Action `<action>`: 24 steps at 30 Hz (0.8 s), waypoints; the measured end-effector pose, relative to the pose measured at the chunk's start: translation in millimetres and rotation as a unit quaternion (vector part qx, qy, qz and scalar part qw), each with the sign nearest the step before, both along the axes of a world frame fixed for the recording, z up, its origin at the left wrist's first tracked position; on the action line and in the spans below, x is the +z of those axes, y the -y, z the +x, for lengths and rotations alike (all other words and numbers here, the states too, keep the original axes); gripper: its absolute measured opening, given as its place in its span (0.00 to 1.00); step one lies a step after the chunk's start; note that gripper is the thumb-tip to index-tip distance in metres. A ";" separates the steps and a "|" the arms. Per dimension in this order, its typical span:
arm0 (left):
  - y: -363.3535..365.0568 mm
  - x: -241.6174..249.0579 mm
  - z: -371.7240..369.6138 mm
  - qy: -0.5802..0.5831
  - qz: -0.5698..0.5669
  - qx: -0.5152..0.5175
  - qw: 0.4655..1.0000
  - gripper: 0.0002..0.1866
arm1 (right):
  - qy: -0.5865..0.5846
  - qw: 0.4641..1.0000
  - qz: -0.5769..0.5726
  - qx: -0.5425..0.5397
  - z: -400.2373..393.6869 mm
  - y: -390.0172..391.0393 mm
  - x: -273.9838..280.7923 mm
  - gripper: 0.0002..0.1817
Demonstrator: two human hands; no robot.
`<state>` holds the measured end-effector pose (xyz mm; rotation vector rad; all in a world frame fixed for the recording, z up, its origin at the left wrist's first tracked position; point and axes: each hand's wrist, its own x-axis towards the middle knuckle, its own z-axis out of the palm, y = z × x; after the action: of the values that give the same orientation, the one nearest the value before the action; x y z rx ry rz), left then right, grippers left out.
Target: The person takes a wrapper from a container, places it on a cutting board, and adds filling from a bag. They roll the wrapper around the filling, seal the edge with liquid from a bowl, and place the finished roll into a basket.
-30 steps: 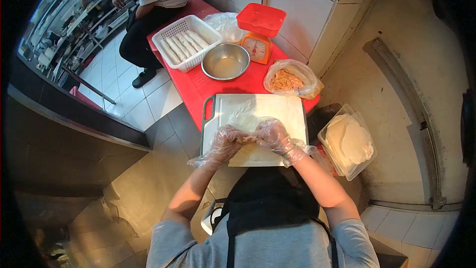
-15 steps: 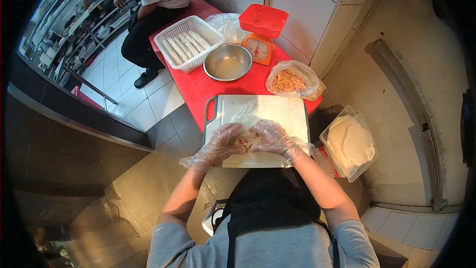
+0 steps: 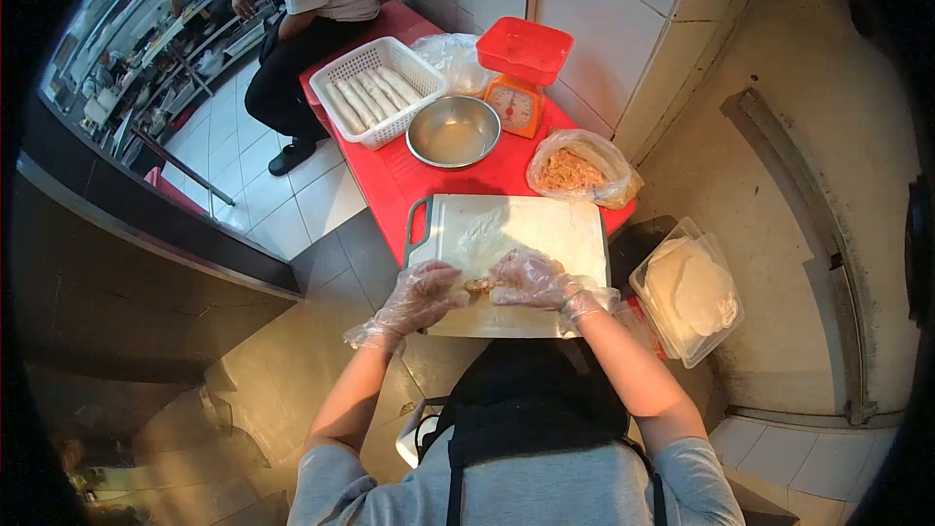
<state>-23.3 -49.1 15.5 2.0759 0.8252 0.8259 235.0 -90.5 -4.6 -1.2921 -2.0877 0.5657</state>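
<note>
Filling [image 3: 478, 285] between left hand [image 3: 424, 294] and right hand [image 3: 531, 280], at the near part of one cutting board [image 3: 575, 234]; fingers bent toward its ends, actual pinch indiscernible. Possible fault: crumbling or lopsidedness, from unequal pressure or slippery gloves. Counts: one basket [image 3: 390, 135], about five rolls [image 3: 365, 99], one bowl [image 3: 454, 132], one scale [image 3: 513, 109], one bag [image 3: 613, 170], one tub [image 3: 672, 344]; stacked sheets [image 3: 691, 282] uncountable.

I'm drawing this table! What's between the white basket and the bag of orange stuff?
A metal bowl sits between the basket and the bag in the head view.
</note>
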 end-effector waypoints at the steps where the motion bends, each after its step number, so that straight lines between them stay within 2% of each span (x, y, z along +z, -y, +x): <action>1: -3.6 -6.6 -2.1 -0.022 0.046 -0.028 0.998 0.16 | -0.036 0.997 -0.070 -0.008 -1.2 -2.2 1.4 0.18; 3: -16.2 -15.8 -3.4 -0.066 0.141 -0.083 0.984 0.15 | -0.073 0.982 -0.169 -0.032 -6.9 -2.6 7.1 0.18; 5: -20.3 -21.5 2.2 -0.069 0.157 -0.083 0.982 0.14 | -0.073 0.968 -0.229 -0.068 -13.2 -1.2 15.5 0.16; 8: -18.5 -11.1 18.2 -0.066 0.171 -0.043 0.982 0.14 | -0.023 0.981 -0.181 -0.064 -12.5 -0.4 14.3 0.15; 11: -15.6 -6.8 32.8 -0.034 0.167 0.004 0.985 0.18 | -0.033 0.998 -0.021 -0.055 -16.5 1.3 6.6 0.15; 12: -15.0 -6.8 34.5 -0.020 0.164 0.019 0.986 0.20 | -0.026 0.998 -0.012 -0.059 -17.0 0.9 -1.3 0.15; 14: -16.5 -27.4 25.6 -0.070 0.133 -0.038 0.988 0.24 | -0.011 0.998 0.008 -0.066 -17.8 -0.9 -16.8 0.16; 15: -14.4 -21.7 25.2 -0.095 0.117 -0.066 0.986 0.26 | 0.010 0.998 0.022 -0.054 -17.2 0.2 -15.7 0.15; 17: -6.0 -10.0 24.8 -0.081 0.115 -0.047 0.989 0.24 | 0.051 0.997 0.051 -0.032 -13.4 3.2 -13.2 0.15; 20: 1.6 3.1 35.6 -0.031 0.144 -0.022 0.989 0.18 | 0.051 0.995 0.085 -0.018 -12.1 11.5 13.3 0.14; 21: 5.2 2.5 36.4 -0.010 0.156 -0.014 0.988 0.16 | 0.043 0.997 0.062 -0.020 -14.4 13.1 9.8 0.14; 24: 1.5 -22.9 33.4 -0.008 -0.004 -0.045 0.999 0.13 | 0.040 0.998 0.028 -0.027 -15.7 7.6 -5.1 0.15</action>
<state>10.1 -50.6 -7.5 2.0991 0.7362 0.7575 219.3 -98.1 -9.7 -1.3544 -2.1108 0.4350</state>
